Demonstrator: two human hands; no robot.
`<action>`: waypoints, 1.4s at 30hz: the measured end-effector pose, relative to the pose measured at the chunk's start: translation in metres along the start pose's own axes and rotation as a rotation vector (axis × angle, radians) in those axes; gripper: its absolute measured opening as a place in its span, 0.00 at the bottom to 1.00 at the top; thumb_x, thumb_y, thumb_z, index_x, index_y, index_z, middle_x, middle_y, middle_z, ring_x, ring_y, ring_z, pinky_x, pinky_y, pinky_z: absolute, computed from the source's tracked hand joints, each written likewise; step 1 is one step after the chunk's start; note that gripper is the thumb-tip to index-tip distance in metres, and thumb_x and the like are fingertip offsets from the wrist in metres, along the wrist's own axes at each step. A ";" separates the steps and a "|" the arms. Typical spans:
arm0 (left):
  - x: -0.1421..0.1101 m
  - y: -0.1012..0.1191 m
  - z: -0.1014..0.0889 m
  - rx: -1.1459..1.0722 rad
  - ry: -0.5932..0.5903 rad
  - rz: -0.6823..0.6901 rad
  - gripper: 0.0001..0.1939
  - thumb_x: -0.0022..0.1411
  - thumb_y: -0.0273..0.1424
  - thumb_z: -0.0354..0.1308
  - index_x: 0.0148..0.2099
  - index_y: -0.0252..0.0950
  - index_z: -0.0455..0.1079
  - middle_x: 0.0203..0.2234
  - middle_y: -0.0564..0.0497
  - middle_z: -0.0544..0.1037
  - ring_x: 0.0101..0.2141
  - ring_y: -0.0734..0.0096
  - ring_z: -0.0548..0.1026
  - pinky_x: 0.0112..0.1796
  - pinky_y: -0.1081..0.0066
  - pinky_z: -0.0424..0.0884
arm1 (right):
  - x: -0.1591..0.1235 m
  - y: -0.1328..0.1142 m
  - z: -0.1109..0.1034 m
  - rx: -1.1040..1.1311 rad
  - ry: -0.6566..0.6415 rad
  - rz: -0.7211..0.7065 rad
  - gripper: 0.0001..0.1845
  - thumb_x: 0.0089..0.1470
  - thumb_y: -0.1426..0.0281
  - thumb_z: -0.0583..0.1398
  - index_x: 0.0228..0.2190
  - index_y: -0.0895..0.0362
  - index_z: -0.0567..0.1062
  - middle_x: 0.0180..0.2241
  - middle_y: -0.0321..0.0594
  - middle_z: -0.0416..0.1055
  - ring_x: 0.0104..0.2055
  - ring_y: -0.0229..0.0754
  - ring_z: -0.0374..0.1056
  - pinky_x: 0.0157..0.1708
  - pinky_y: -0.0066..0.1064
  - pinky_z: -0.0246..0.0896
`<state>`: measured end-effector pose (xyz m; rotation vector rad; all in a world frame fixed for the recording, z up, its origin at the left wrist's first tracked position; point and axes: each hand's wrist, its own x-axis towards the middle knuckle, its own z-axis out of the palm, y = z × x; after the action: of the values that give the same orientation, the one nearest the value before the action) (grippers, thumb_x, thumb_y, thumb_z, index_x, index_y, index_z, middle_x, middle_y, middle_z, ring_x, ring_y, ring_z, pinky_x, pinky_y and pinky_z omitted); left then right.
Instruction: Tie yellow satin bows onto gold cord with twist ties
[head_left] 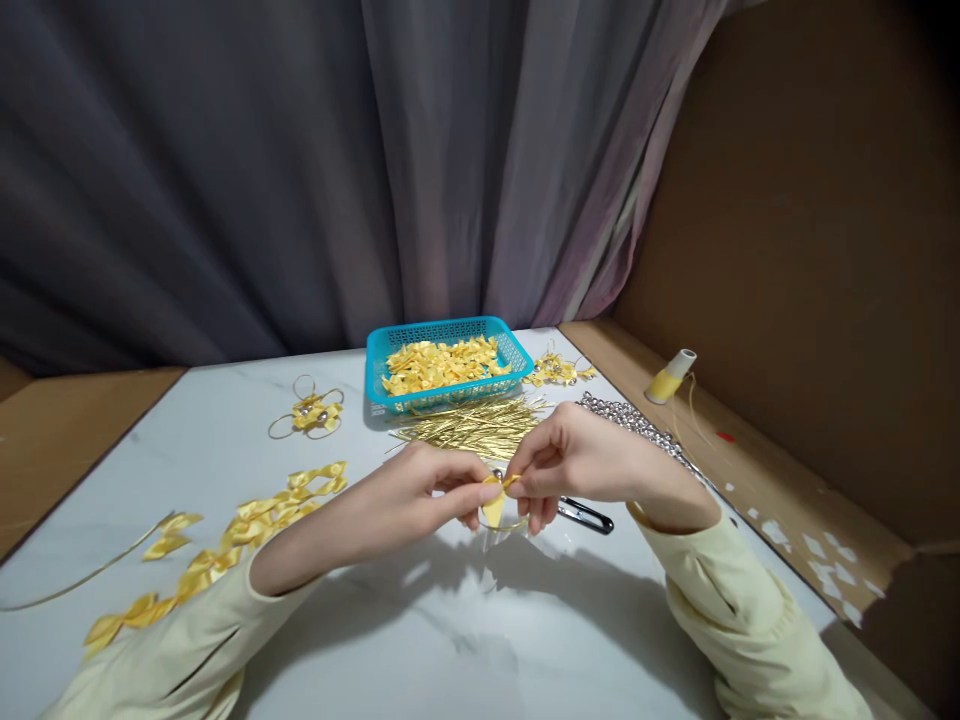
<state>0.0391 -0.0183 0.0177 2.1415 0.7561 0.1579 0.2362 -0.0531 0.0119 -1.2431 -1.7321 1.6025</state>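
Note:
Between my two hands, above the white tabletop, is a yellow satin ribbon bow (493, 506) with a small silver bell or bead (498, 473) at its top. My left hand (439, 490) pinches the bow's left side between thumb and fingers. From the other side, my right hand (566, 465) is closed on its right edge. A thin gold wire (514, 526) curves just below the bow, between the hands; its ends are hidden by the fingers. Right beside my right hand lies a black-handled tool (589, 516), partly covered by that hand.
A blue basket (373, 370) holds yellow ribbon pieces, with gold wires (472, 428) before it. Silver beads or bells (637, 425) lie right, near a yellow thread spool (670, 377). More bows (202, 572) lie left; ribbon-and-wire pieces (315, 412) sit further back. Curtains hang behind.

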 end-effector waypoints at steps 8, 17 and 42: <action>0.000 0.002 -0.002 -0.096 -0.046 -0.035 0.16 0.62 0.37 0.48 0.31 0.34 0.71 0.24 0.54 0.73 0.24 0.77 0.67 0.25 0.77 0.59 | 0.001 0.001 0.000 -0.004 0.008 0.017 0.06 0.46 0.72 0.60 0.25 0.63 0.75 0.21 0.39 0.72 0.22 0.36 0.72 0.24 0.25 0.70; 0.002 0.002 -0.002 -0.084 -0.034 -0.034 0.20 0.63 0.40 0.46 0.27 0.33 0.68 0.22 0.55 0.72 0.22 0.78 0.64 0.25 0.77 0.58 | 0.002 0.002 0.001 -0.014 0.013 0.012 0.04 0.45 0.74 0.60 0.24 0.63 0.75 0.21 0.40 0.73 0.22 0.36 0.71 0.24 0.25 0.69; 0.005 -0.005 0.003 0.016 -0.068 -0.049 0.16 0.62 0.37 0.47 0.31 0.34 0.71 0.23 0.54 0.72 0.22 0.78 0.64 0.23 0.78 0.57 | 0.006 0.003 0.005 -0.014 0.030 0.027 0.07 0.39 0.79 0.55 0.21 0.63 0.73 0.17 0.37 0.71 0.19 0.35 0.70 0.20 0.23 0.68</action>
<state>0.0418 -0.0151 0.0108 2.1305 0.7724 0.0532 0.2295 -0.0509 0.0065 -1.2951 -1.7180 1.5819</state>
